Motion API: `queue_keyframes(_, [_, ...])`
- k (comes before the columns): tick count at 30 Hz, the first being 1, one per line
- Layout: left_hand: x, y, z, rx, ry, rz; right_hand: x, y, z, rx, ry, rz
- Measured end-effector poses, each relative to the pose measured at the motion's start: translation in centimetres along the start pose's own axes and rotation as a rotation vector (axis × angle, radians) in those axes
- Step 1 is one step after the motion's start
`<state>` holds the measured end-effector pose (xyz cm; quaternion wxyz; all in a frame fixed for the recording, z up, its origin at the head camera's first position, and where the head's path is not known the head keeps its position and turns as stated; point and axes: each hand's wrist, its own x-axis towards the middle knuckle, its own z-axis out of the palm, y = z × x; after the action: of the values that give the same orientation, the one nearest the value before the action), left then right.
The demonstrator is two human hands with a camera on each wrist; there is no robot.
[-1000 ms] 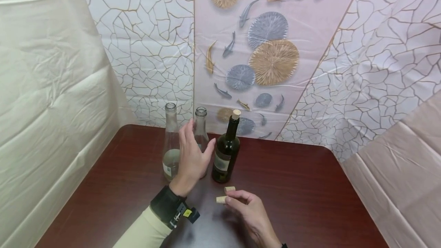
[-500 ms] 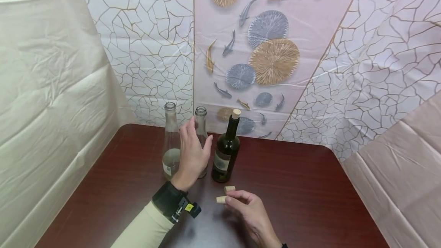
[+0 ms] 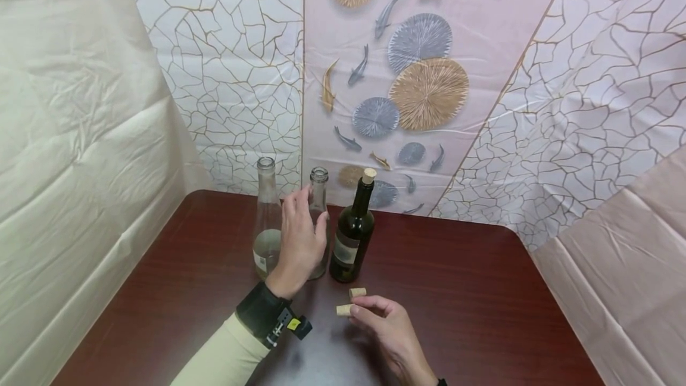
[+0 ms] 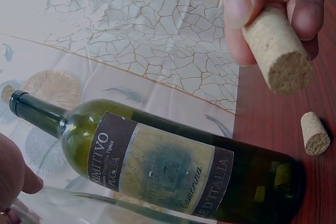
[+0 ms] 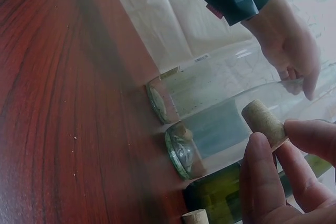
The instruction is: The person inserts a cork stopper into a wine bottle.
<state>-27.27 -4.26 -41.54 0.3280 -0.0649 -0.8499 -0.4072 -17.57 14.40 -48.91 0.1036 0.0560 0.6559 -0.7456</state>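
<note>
My right hand (image 3: 395, 335) pinches a cork (image 3: 343, 310) between thumb and fingers above the table. A second cork (image 4: 315, 134) lies on the table near the dark green wine bottle (image 3: 351, 228), which stands upright with a cork (image 3: 369, 176) in its mouth. My left hand (image 3: 300, 246) grips the middle clear glass bottle (image 3: 320, 198) around its upper part, thumb on the right side and fingers on the left. That bottle's mouth is open. Another clear bottle (image 3: 266, 213), also uncorked, stands left of the left hand, partly hidden by it.
The three bottles stand close together in a row toward the back of the dark red wooden table (image 3: 445, 290). Patterned cloth (image 3: 241, 76) hangs behind, and plain pale cloths (image 3: 80, 165) hang at the sides.
The middle clear bottle has shifted slightly right toward the green bottle, with the left hand on it. The right hand and its cork have stayed in place.
</note>
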Motion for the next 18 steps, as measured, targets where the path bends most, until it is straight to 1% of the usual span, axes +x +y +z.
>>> queue_keyframes(6, [-0.3, 0.3, -0.5, 0.005, -0.040, -0.009, -0.1, 0.1, -0.1, -0.008, -0.004, 0.001])
queue_keyframes(13, [-0.8, 0.6, -1.2, -0.016, -0.084, -0.017, -0.4, 0.0, -0.1, -0.004, -0.012, 0.006])
queue_keyframes(18, [-1.2, 0.9, -1.8, -0.026, -0.111, -0.026, -0.6, 0.0, -0.2, -0.047, -0.020, 0.016])
